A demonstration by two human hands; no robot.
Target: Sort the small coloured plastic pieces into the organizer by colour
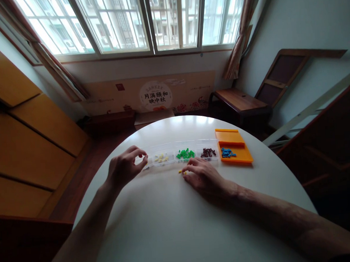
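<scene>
A clear divided box [193,145] sits across the middle of the round white table [174,225], with pale yellow pieces [161,158], green pieces [185,154] and dark brown pieces [208,153] in separate compartments. My left hand [124,167] is at the box's left end, thumb and fingers pinched together on something too small to make out. My right hand [203,176] rests on the table just in front of the box, fingertips pinching a small yellow piece [181,171].
An orange tray [241,155] with blue pieces [228,153] lies right of the box. Beyond the table are a wooden bench [239,101], a folded frame [280,76] against the wall, and a window. Yellow-brown cabinets [23,146] stand at the left.
</scene>
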